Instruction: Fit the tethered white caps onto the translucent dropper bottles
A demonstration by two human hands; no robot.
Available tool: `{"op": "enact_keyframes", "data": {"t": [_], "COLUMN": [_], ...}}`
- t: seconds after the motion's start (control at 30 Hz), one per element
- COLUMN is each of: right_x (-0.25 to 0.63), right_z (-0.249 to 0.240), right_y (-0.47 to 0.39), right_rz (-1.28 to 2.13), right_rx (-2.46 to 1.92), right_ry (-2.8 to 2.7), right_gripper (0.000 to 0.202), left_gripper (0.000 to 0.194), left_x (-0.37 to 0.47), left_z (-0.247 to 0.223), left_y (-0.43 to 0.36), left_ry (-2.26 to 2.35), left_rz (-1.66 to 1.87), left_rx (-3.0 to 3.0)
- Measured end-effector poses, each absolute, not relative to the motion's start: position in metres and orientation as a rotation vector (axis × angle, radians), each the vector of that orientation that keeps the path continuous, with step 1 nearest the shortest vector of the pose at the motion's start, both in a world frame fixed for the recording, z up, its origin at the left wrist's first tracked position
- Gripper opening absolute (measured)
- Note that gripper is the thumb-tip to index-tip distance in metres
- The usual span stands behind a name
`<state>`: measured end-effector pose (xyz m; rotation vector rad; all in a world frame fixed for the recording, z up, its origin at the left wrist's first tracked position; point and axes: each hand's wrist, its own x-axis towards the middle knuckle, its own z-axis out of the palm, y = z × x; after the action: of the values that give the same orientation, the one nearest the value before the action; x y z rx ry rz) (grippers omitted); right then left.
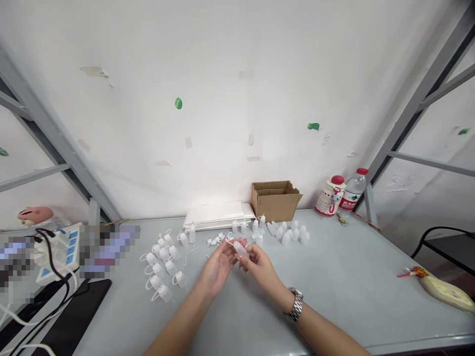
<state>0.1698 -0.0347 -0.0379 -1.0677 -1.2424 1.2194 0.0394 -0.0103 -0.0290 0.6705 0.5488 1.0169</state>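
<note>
Over the middle of the desk, a small translucent squeeze bottle with a white cap is held tilted, its tip toward the upper left. My right hand has its thumb and fingers closed around the lower body. Palm turned up, my left hand curls its fingers behind the capped end; its exact contact is partly hidden. Just beyond the hands lies a pile of small white caps. Several capped squeeze bottles lie and stand to the left. Uncapped bottles cluster at the back right.
An open cardboard box and flat white packs sit against the wall. Farther right are a red-lidded flask and a water bottle. A power strip, cables and a black slab occupy the left side.
</note>
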Motion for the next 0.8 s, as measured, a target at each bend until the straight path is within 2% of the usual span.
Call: {"op": "enact_keyframes", "data": {"t": [0.2, 0.37, 0.8], "right_x": [0.1711, 0.1733, 0.1686], "right_z": [-0.0329, -0.0311, -0.0351], "right_y": [-0.0326, -0.0335, -0.0386], "right_rz": [1.474, 1.564, 1.208], "right_rx": [-0.915, -0.877, -1.182], "right_ry": [-1.203, -1.193, -1.237], "right_gripper": [0.038, 0.038, 0.042], "left_gripper": [0.032, 0.022, 0.019], "left_x": [0.041, 0.0401, 0.0412], "left_z": [-0.0327, -0.0309, -0.0351], "left_y": [-0.0124, -0.0131, -0.0098], "left_ry": [0.533, 0.549, 0.715], "left_rz": [1.054, 1.026, 1.09], "left_rx": [0.756, 0.779, 0.845]}}
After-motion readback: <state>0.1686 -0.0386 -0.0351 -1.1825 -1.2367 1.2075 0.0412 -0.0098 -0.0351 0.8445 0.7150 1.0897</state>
